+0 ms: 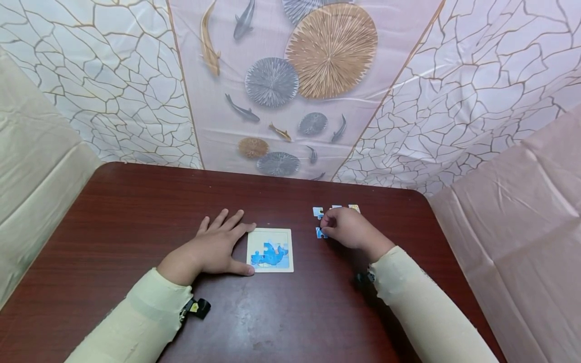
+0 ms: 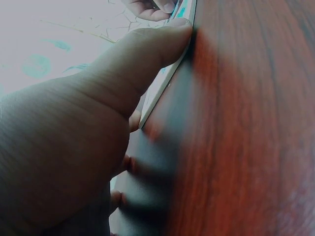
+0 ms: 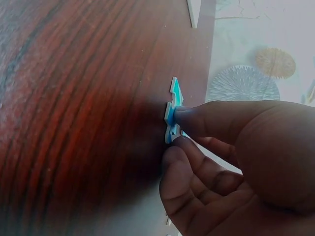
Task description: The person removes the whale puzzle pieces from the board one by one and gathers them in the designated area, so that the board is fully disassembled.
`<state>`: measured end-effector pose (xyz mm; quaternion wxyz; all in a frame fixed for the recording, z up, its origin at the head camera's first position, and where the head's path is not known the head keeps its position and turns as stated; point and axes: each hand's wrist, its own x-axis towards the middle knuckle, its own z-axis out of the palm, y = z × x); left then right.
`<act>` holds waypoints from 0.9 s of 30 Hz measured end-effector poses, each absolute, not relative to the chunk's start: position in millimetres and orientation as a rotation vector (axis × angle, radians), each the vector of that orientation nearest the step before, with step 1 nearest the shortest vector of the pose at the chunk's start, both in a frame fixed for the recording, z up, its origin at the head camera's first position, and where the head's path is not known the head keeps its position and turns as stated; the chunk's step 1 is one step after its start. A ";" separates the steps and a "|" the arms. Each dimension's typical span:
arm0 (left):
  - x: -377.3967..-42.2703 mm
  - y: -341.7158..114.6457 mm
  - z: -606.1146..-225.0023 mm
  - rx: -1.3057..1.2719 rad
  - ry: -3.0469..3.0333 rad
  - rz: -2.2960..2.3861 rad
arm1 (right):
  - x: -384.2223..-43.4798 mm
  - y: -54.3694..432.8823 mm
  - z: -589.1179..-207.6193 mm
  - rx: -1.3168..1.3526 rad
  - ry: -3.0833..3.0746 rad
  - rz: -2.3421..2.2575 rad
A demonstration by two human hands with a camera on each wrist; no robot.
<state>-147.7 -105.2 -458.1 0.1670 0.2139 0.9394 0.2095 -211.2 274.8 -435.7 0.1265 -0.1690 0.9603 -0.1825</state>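
Left hand (image 1: pixel 211 249): fingers spread, thumb and forefinger touching puzzle board (image 1: pixel 272 231); brace steady. Right hand (image 1: pixel 348 228): fingertips pinch blue piece (image 1: pixel 320 233); best grip edges, lift level.

Tabletop (image 1: pixel 290 317), dark red-brown wood-grain; backdrop cloth (image 1: pixel 281 118), far, printed with fish (image 1: pixel 207 43) and discs (image 1: pixel 272 81); cream drape (image 1: pixel 36 166), left; pale pink drape (image 1: pixel 513 217), right.

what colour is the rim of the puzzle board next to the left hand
The puzzle board's rim is pale cream, shown best in the head view.
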 end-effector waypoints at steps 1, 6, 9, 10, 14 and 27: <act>-147.6 -105.2 -458.3 0.609 2.674 0.597 | -211.0 274.8 -436.0 -0.490 2.798 -0.532; -147.4 -105.3 -459.5 0.612 2.677 0.595 | -210.2 274.9 -436.2 -0.496 2.807 -0.531; -147.4 -105.5 -459.9 0.611 2.675 0.592 | -209.1 273.7 -433.4 -0.507 2.806 -0.551; -147.5 -105.5 -460.0 0.611 2.675 0.591 | -208.3 272.9 -431.8 -0.510 2.806 -0.560; -148.2 -105.7 -460.0 0.609 2.672 0.587 | -203.4 265.0 -422.5 -0.514 2.792 -0.623; -148.7 -105.9 -459.6 0.607 2.670 0.600 | -189.3 229.5 -422.1 -0.610 2.738 -0.656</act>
